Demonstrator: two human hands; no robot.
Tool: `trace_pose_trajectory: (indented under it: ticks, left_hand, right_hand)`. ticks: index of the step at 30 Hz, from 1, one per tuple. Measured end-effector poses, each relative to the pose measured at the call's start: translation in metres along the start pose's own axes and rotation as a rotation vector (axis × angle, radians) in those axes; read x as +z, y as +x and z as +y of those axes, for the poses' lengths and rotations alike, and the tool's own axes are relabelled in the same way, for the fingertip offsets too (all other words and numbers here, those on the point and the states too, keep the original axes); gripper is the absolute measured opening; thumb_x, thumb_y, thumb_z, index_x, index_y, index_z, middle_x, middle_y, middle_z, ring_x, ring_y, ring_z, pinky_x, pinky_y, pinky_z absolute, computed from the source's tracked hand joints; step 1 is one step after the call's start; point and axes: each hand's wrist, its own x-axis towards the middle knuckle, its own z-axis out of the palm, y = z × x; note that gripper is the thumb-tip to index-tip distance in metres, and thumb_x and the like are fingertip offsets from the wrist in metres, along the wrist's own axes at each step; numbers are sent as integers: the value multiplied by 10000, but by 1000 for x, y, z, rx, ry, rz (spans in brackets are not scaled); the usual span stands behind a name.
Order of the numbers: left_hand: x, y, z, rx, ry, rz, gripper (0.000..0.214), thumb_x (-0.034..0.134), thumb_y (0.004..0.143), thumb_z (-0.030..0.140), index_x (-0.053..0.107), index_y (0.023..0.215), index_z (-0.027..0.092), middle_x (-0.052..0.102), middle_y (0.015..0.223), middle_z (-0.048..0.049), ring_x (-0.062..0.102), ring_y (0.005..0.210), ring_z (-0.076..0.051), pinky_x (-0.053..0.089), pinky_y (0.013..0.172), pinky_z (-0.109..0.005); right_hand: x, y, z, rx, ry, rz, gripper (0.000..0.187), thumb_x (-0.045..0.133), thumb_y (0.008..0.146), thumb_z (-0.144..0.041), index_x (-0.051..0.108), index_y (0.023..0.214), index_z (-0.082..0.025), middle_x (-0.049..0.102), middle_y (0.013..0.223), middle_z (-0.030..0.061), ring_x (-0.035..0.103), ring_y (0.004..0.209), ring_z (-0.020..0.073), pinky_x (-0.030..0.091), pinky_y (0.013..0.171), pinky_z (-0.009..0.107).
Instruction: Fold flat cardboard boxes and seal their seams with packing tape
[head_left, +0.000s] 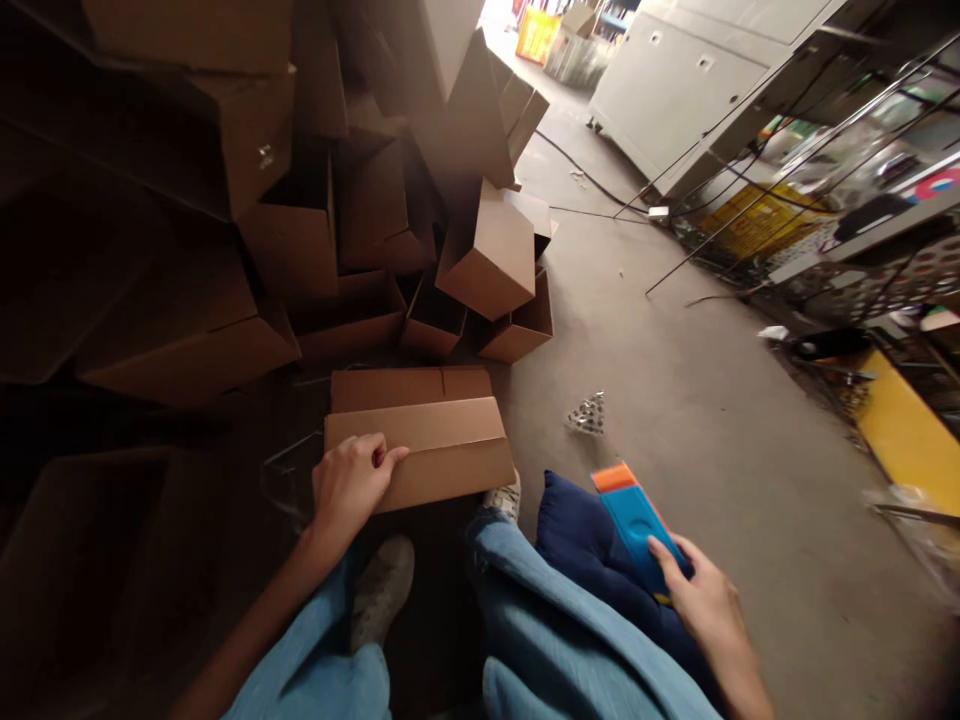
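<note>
A flat brown cardboard box (435,440) lies on the floor in front of my knees. My left hand (351,482) rests on its near left corner, fingers curled over the edge and gripping it. My right hand (701,597) is closed on a blue and orange tape dispenser (634,515), held over a dark blue cushion (592,545) at my right thigh. My legs in light blue jeans and a pale shoe (381,592) fill the bottom of the view.
A tall heap of assembled brown boxes (315,200) rises at the left and back. A crumpled shiny scrap (587,414) lies on the concrete floor. Grey machinery (675,90), cables and yellow-edged racks (900,430) line the right side.
</note>
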Motion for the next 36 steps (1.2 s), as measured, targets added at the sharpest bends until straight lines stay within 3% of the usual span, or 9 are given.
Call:
trace_pose_trajectory:
  ticks: [3, 6, 14, 18, 24, 27, 30, 33, 36]
  left_hand:
    - [0, 0, 0, -4, 1, 7, 410, 599, 927, 489, 497, 633, 222, 663, 768, -26, 613, 776, -213, 240, 607, -299]
    - [1, 2, 0, 0, -3, 18, 411, 598, 927, 493, 499, 635, 222, 664, 770, -26, 614, 776, -210, 243, 606, -297]
    - [1, 3, -1, -5, 5, 27, 340, 575, 936, 424, 536, 663, 226, 670, 790, -35, 627, 793, -211, 261, 612, -297]
    - [2, 2, -3, -31, 26, 6, 210, 535, 917, 316, 612, 739, 236, 681, 835, -55, 639, 809, -230, 261, 609, -305]
    - [8, -4, -16, 118, -197, 56, 214, 568, 840, 313, 568, 646, 225, 603, 694, -19, 575, 671, -183, 307, 601, -296]
    - [6, -7, -43, 119, -549, 162, 292, 578, 860, 454, 575, 672, 231, 569, 655, 7, 548, 627, -164, 393, 611, -281]
    - [2, -11, -90, -7, -720, 382, 324, 629, 848, 547, 631, 982, 252, 673, 969, -26, 650, 888, -210, 506, 768, -313]
    - [9, -19, -130, 91, -574, 116, 950, 877, 558, 555, 503, 1388, 285, 555, 1439, -124, 530, 1327, -372, 459, 1067, -510]
    - [28, -28, -138, 147, -555, -173, 1246, 928, 439, 549, 382, 1519, 249, 458, 1548, -212, 461, 1398, -455, 415, 1119, -587]
  right_hand:
    - [-17, 17, -58, -57, 300, -107, 468, 599, 723, -616, 680, 963, -223, 752, 940, 107, 708, 891, 313, 561, 789, 435]
    - [-18, 23, -131, -139, 654, -189, 401, 562, 793, -564, 660, 963, -213, 724, 959, 108, 696, 910, 290, 554, 768, 393]
    - [55, 10, -280, -334, 833, -643, 551, 560, 794, -707, 374, 601, -226, 319, 568, -54, 281, 521, 84, 278, 482, 230]
    - [83, 6, -293, -462, 719, -723, 619, 543, 756, -744, 274, 527, -235, 206, 549, -66, 190, 533, 68, 159, 492, 242]
    - [86, 2, -278, -470, 713, -674, 529, 470, 814, -631, 254, 525, -244, 197, 544, -59, 184, 520, 71, 156, 487, 245]
    - [85, 3, -277, -478, 705, -656, 506, 457, 812, -607, 251, 527, -243, 200, 544, -54, 192, 521, 74, 160, 491, 248]
    - [85, 5, -278, -457, 718, -654, 495, 459, 792, -608, 263, 521, -242, 206, 549, -51, 197, 524, 76, 174, 501, 255]
    - [86, 9, -277, -427, 750, -663, 492, 467, 781, -621, 310, 520, -235, 239, 558, -43, 225, 535, 84, 202, 513, 260]
    - [86, 13, -274, -402, 794, -649, 482, 480, 775, -622, 347, 530, -229, 245, 562, -44, 222, 541, 90, 215, 519, 264]
